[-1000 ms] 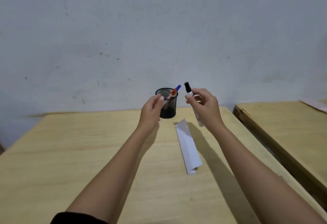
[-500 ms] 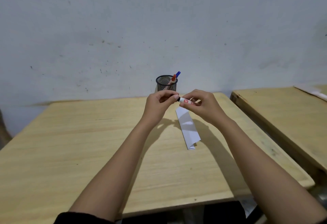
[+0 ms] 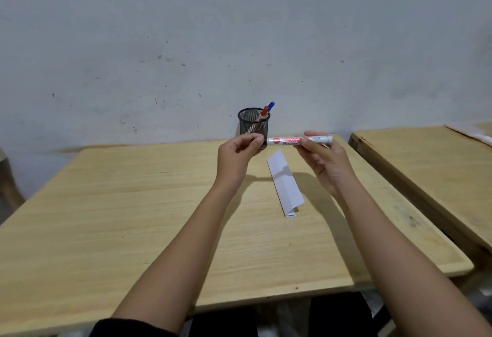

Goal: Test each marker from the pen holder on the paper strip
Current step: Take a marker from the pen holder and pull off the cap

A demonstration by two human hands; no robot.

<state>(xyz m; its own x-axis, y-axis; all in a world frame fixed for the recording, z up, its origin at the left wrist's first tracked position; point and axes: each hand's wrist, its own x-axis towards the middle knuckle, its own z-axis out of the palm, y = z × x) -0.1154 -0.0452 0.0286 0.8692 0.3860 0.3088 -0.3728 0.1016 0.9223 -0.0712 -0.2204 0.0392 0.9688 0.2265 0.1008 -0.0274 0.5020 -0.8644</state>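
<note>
A white marker [image 3: 292, 140] with red print lies level in the air between both hands. My right hand [image 3: 323, 159] grips its barrel. My left hand [image 3: 239, 153] pinches the marker's black cap end, which its fingers mostly hide. Behind the hands stands a black mesh pen holder [image 3: 253, 123] at the table's far edge, with a red-capped marker [image 3: 264, 111] and a blue-capped marker [image 3: 271, 105] sticking out. A white paper strip [image 3: 285, 182] lies on the wooden table [image 3: 133, 217] below the hands, its near end folded over.
A second wooden table [image 3: 431, 166] stands to the right across a narrow gap, with something pale at its far right corner. A scuffed grey wall rises just behind the pen holder. A dark shape shows at the far left edge.
The marker went from upright in my right hand to level between both hands. My left hand came off the pen holder and closed on the cap end. The view has pulled back.
</note>
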